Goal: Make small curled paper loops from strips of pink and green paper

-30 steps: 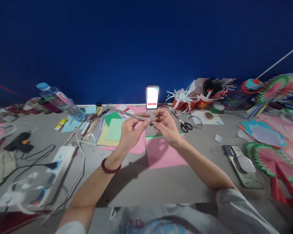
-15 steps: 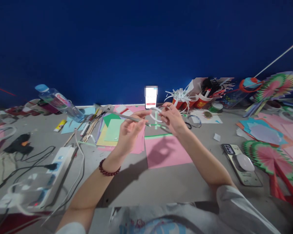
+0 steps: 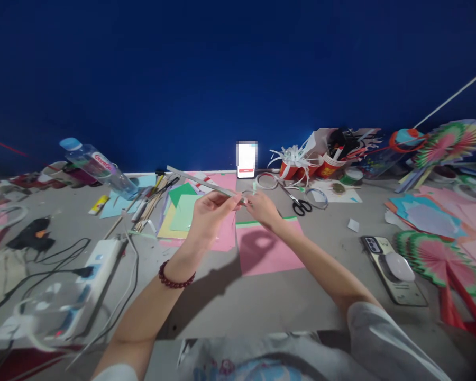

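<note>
My left hand [image 3: 213,214] is closed, thumb and fingers pinching a long, thin grey strip [image 3: 198,181]. The strip slants up to the left, and its exact kind is unclear. My right hand [image 3: 265,209] is closed too, its fingertips meeting the strip's near end. A pale curved edge of a tape roll [image 3: 248,192] shows at the right fingers, mostly hidden. Below the hands lies a pink sheet [image 3: 269,256] with a green top edge, and a shadow with a round gap falls on it.
Black-handled scissors [image 3: 301,207] lie between a white tape roll [image 3: 267,181] and another roll [image 3: 316,197]. A lit phone [image 3: 246,159] leans at the back. Left are a bottle [image 3: 99,164] and a power strip [image 3: 93,286]; right are a phone [image 3: 394,272] and paper fans [image 3: 440,259].
My right hand has come down and left to the strip's end, uncovering the scissors and a roll behind it. The tape roll at its fingers has tilted. The strip's far end sits higher.
</note>
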A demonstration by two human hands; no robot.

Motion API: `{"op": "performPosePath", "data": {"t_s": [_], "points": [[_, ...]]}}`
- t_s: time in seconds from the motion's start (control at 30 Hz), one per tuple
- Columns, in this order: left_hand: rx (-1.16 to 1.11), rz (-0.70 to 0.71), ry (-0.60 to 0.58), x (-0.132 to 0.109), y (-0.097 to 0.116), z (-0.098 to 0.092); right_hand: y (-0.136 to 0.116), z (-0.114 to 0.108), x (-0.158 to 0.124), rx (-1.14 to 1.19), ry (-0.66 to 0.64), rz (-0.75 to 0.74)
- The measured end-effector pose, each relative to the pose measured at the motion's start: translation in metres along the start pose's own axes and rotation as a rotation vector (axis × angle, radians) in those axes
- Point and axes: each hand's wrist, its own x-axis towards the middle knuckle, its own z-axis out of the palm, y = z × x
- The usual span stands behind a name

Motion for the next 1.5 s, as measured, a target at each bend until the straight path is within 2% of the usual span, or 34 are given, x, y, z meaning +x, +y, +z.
{"op": "performPosePath", "data": {"t_s": [0.13, 0.23, 0.3, 0.43, 0.57, 0.67, 0.73, 0.8, 0.87, 1.0, 1.13, 1.2, 1.27, 1.37, 1.5], "points": [[0.017, 0.011, -0.025, 0.001, 0.002, -0.001, 0.005, -0.007, 0.0, -0.004, -0.079, -0.023], [0.035, 0.034, -0.025, 0.001, 0.003, -0.001, 0.013, -0.029, -0.013, 0.015, -0.03, -0.051], [0.059, 0.042, -0.042, 0.0, 0.004, -0.002, 0.027, -0.049, -0.033, -0.007, -0.022, -0.036], [0.118, 0.037, -0.069, -0.001, 0.006, -0.004, 0.08, -0.08, -0.103, -0.172, 0.025, 0.229], [0.138, 0.031, -0.074, 0.001, 0.003, -0.006, 0.136, -0.085, -0.195, -0.445, 0.123, 0.505], [0.12, 0.001, -0.094, 0.004, 0.001, -0.007, 0.16, -0.084, -0.249, -0.558, 0.168, 0.689], [0.1, -0.021, -0.107, 0.006, 0.0, -0.008, 0.166, -0.084, -0.269, -0.576, 0.223, 0.805], [0.087, -0.035, -0.111, 0.007, -0.001, -0.008, 0.167, -0.083, -0.274, -0.537, 0.237, 0.882], [0.085, -0.041, -0.109, 0.007, 0.0, -0.007, 0.165, -0.079, -0.269, -0.508, 0.238, 0.861], [0.08, -0.042, -0.105, 0.006, 0.001, -0.006, 0.158, -0.07, -0.253, -0.544, 0.295, 0.705], [0.095, -0.031, -0.097, 0.007, 0.0, -0.007, 0.142, -0.079, -0.259, -0.576, 0.486, 0.523], [0.102, -0.029, -0.094, 0.008, -0.001, -0.008, 0.134, -0.085, -0.271, -0.662, 0.606, 0.573], [0.099, -0.038, -0.092, 0.01, -0.003, -0.008, 0.133, -0.085, -0.285, -0.68, 0.662, 0.702], [0.106, -0.054, -0.093, 0.011, -0.005, -0.008, 0.142, -0.075, -0.301, -0.522, 0.534, 0.797], [0.122, -0.049, -0.095, 0.011, -0.005, -0.008, 0.153, -0.063, -0.303, -0.445, 0.56, 0.844]]}}
